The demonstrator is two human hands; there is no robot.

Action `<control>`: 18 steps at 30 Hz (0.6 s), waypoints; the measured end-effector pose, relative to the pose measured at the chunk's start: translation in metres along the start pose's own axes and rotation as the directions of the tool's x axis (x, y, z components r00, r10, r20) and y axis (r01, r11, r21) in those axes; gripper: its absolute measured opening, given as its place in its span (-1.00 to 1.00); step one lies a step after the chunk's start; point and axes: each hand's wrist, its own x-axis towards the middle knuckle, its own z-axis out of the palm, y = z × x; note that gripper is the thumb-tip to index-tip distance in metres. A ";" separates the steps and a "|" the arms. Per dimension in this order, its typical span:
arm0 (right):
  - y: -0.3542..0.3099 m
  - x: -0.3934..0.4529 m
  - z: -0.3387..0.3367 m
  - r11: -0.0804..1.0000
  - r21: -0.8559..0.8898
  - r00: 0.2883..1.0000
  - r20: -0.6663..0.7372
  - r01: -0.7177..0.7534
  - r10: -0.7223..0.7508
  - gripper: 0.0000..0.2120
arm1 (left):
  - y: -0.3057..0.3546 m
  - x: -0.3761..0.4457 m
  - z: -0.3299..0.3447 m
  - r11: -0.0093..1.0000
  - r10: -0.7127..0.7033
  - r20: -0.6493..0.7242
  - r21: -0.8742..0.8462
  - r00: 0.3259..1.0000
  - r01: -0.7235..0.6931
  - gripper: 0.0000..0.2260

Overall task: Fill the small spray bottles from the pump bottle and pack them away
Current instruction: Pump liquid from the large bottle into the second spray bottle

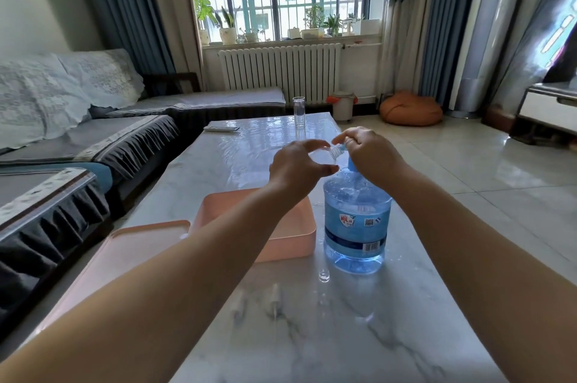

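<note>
Left hand (299, 164) gripped a small clear spray bottle (331, 153), tilted w/ its threaded neck toward the right hand (371, 153); fingers curled round the body, thumb underneath. Right hand sat on top of the blue pump bottle (356, 226), fingers bent down over the pump head, which was mostly hidden; only a blue bit showed below the palm. Small bottle's mouth was right at the right hand's fingertips; couldn't tell if liquid was flowing.

Pump bottle stood upright directly under the right hand, on a white marble-look table (312, 336), water drops around its base. Below the left wrist: open pink box (281, 242), touching or just beside the pump bottle's left side. Pink lid (125, 254) lay flat under the left forearm, further left. Nearer the person than both hands: a small clear cap (324, 275) just in front of the pump bottle, and a whitish sprayer top (274, 301) lying on the table, blurry.

Beyond both hands: a tall clear bottle (298, 111) upright at the far table edge, remote control (222, 129) to its left.
</note>
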 end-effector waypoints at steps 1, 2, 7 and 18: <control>-0.003 0.003 -0.004 1.000 0.006 1.000 0.026 -0.012 0.012 -0.68 | 0.002 0.001 -0.002 1.000 -0.002 0.002 0.000 1.000 0.002 -0.60; -0.005 0.005 -0.006 1.000 0.011 0.999 0.035 -0.022 0.021 -0.68 | 0.003 0.002 -0.004 1.000 0.000 0.002 0.004 1.000 0.000 -0.60; -0.005 -0.001 0.003 0.999 -0.009 0.986 -0.159 0.040 -0.041 -0.69 | 0.000 0.007 -0.004 1.000 0.023 -0.010 -0.018 1.000 -0.023 -0.60; -0.003 0.001 0.001 0.999 -0.037 1.000 -0.026 -0.005 0.004 -0.68 | -0.002 -0.001 0.004 0.997 0.003 -0.015 -0.072 1.000 -0.004 -0.58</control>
